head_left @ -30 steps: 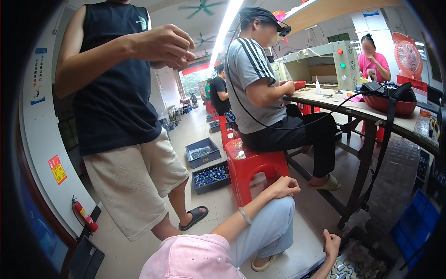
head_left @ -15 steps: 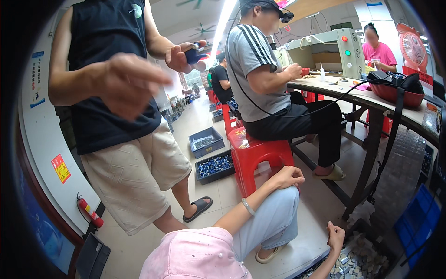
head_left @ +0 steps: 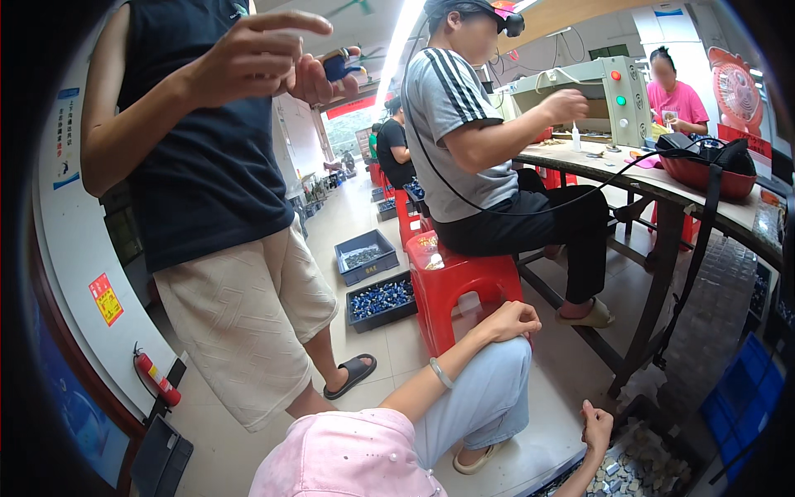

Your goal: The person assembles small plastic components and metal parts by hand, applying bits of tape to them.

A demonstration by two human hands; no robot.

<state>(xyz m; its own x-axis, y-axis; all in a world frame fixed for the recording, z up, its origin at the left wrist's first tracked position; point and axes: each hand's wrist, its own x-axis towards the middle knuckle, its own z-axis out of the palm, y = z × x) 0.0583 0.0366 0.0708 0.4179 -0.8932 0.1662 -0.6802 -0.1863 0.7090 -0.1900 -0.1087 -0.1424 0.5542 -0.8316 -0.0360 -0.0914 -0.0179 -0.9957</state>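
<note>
My left hand (head_left: 512, 320) rests on the raised knee of light blue jeans (head_left: 484, 389), its fingers bent and together. Nothing shows between them. A pale bracelet (head_left: 440, 373) circles that wrist. At the lower right my right hand (head_left: 596, 427) hangs above a dark bin of small flat metal-looking pieces (head_left: 633, 464). Its fingers are curled in with the thumb up, and their inner side is hidden. To the left a standing person in a dark sleeveless top holds a small dark blue and white object (head_left: 339, 66) in one hand, the other hand raised near it.
A red stool (head_left: 464, 290) stands just beyond my knee. Grey crates (head_left: 364, 255) of small parts sit on the floor past it. A seated person in grey works at a long bench (head_left: 609, 153) bearing a red basket (head_left: 712, 178). Pink fabric (head_left: 348, 455) fills the lower edge.
The standing person's hands have risen with the small object. The seated person in grey has lifted a hand forward over the bench. My hands stay almost where they were.
</note>
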